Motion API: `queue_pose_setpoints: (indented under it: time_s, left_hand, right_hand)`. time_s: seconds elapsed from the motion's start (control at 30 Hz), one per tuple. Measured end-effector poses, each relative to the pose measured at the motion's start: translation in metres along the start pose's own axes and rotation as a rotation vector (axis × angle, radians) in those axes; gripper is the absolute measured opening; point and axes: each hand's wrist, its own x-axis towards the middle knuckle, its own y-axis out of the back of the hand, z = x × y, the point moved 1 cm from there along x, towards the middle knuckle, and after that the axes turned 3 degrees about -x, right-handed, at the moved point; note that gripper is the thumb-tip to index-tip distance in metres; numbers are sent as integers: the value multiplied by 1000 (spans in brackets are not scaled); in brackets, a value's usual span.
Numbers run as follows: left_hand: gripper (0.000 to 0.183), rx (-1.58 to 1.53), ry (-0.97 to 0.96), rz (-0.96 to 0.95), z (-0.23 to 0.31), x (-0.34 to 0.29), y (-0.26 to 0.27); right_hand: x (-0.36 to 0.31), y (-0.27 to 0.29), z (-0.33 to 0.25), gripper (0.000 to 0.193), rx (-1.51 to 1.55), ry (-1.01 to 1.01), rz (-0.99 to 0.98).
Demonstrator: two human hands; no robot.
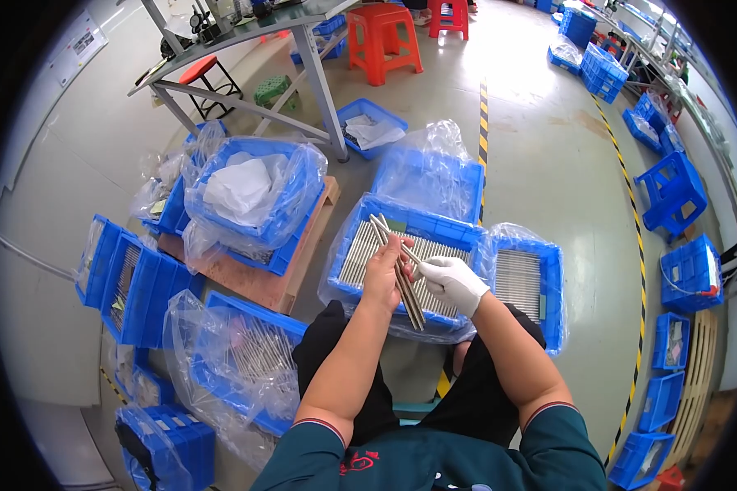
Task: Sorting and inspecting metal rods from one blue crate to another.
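Bare and closed, my left hand grips a bundle of thin metal rods, which slant from upper left to lower right. My right hand, in a white glove, is closed on the end of one metal rod that crosses toward the bundle. Both hands are above a plastic-lined blue crate filled with rows of similar rods. Against its right side stands another blue crate of neatly laid rods. To the left, a blue crate under clear plastic holds loosely piled rods.
Behind the rod crate is a plastic-covered blue crate. Stacked blue crates stand on a wooden pallet to the left. A metal-legged workbench and red stools are farther off. Striped floor tape runs along the right.
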Motion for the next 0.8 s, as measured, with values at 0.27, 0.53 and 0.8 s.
queue_pose_setpoints:
  time_s: [0.27, 0.53, 0.8]
  left_hand:
    - [31, 63, 60, -124, -16, -6, -5]
    - [31, 100, 4, -109, -2, -1, -1]
    - [30, 312, 269, -280, -18, -20, -10]
  right_hand:
    - [11, -10, 1, 24, 179, 12, 101]
    - [22, 18, -15, 38, -251, 48, 259]
    - [37, 22, -18, 26, -70, 69, 184]
